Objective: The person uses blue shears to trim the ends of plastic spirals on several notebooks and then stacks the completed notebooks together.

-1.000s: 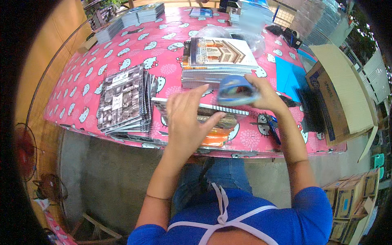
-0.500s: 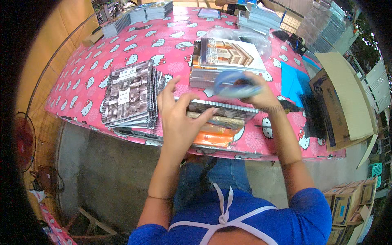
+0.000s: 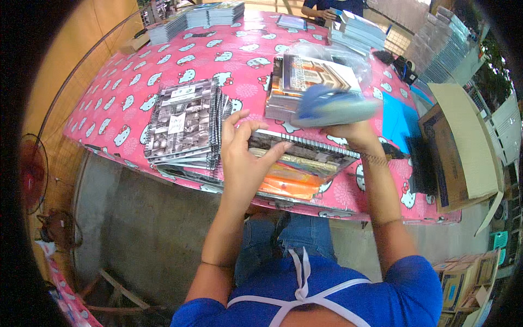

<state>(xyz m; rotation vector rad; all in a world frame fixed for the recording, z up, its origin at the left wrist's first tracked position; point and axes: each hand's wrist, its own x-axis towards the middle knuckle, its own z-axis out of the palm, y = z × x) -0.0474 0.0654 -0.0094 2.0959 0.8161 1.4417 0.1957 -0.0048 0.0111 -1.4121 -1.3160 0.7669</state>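
A spiral-bound notebook (image 3: 313, 148) with a grey patterned cover is propped up on its edge near the table's front. My left hand (image 3: 242, 155) pinches its top left part, thumb on the near side and fingers behind. Raised beyond the notebook's right part, my right hand (image 3: 358, 135) grips a rounded blue and pale thing (image 3: 336, 110), too smeared by motion to name. Gold-coloured and orange wrapped packs (image 3: 289, 181) lie against the notebook's near side. Left of my left hand is a stack of spiral notebooks (image 3: 182, 120) with black-and-white covers.
Behind my hands stands a stack of books (image 3: 316, 76). An open cardboard box (image 3: 463, 141) and a blue sheet (image 3: 399, 120) are at the right. More book stacks (image 3: 357, 34) line the far side, where a co-worker (image 3: 327, 12) stands. The pink tablecloth (image 3: 109, 117) is patterned.
My right hand has moved a little to the right, and the blue thing in it has swung upward and right. My left hand keeps its hold on the notebook. The whole view has shifted slightly.
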